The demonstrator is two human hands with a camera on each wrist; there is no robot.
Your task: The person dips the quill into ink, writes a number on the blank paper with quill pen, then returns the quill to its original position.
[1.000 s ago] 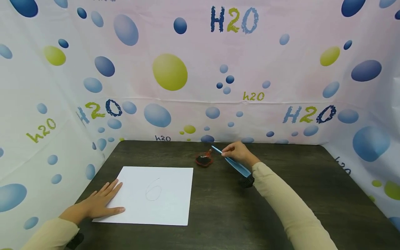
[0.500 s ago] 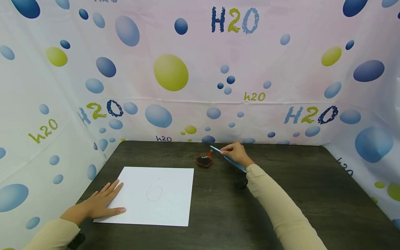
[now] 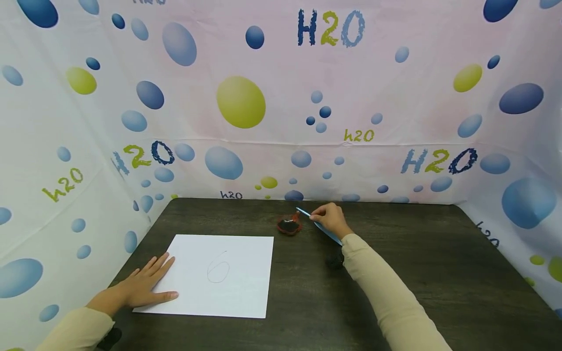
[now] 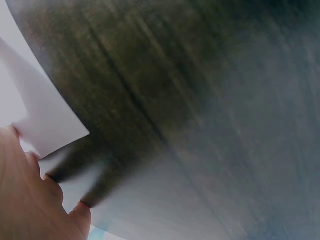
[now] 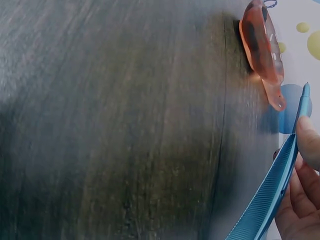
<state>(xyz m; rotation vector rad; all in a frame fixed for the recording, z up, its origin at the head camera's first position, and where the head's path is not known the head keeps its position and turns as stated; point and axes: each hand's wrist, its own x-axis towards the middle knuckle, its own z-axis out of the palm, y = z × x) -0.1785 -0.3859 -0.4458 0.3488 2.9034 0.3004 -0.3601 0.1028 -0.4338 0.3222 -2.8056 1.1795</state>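
My left hand (image 3: 138,287) lies flat with fingers spread over the left edge of a white sheet of paper (image 3: 246,282). A thin line like a 6 is drawn on the sheet. Farther back, my right hand (image 3: 332,219) pinches a blue feather-shaped pen (image 5: 272,190) between thumb and fingers. Its slim tip points left and is off the table, while the ribbed feather part trails toward the wrist. Just left of the tip sits a small translucent orange-red dish (image 5: 259,55) with a short handle and dark contents.
The dark wooden table (image 3: 395,273) runs back to a white cloth (image 3: 281,122) printed with blue and green spots and lettering. This cloth also encloses both sides. A small black object (image 3: 334,261) shows beside the right sleeve.
My right hand with the pen has shifted left toward the dish, then nearly stopped. The left hand keeps its place on the paper. The head view has drifted slightly.
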